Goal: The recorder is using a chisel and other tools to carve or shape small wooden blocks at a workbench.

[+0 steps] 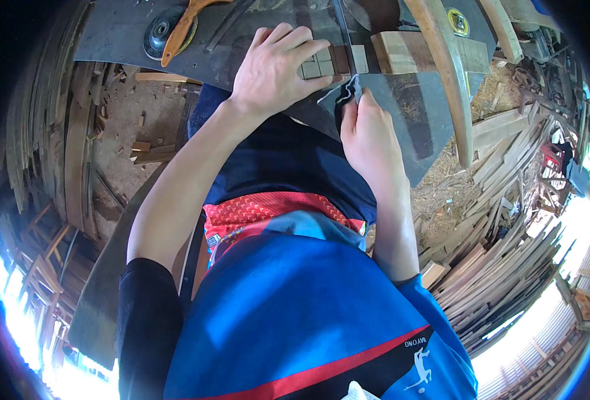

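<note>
So the left hand (pixel 275 70) is planted on the dark workbench (pixel 255 30), thumb and index finger spread apart on either side of a small wooden block (pixel 317 65) with lines crossing its top like a grid. The other fingers are bent and sit pretty close together; can't tell how hard any of them press. The right hand (pixel 375 137) is closed around the near end of a long, narrow dark tool (pixel 343 30), thumb lying along it. That end is wrapped in a dark cloth with a frayed pale edge (pixel 356 87), and the undersides of those fingers are hidden, so no idea how they're set. The tool runs away from the person, just to the right of the gridded block, near the front edge of the bench. Over to the right there's a thick pale wood block (pixel 405 53), a long curved piece of wood (pixel 449 73) sticking out past the bench edge, and a round yellow thing, maybe a tape measure (pixel 458 22). Far left is a dark round disc (pixel 160 37) with an orange handle (pixel 183 30) lying partly over it. Down on the dirt floor (pixel 118 120) there are wood offcuts (pixel 151 153), plus a big heap of planks (pixel 501 273) off to the right.
</note>
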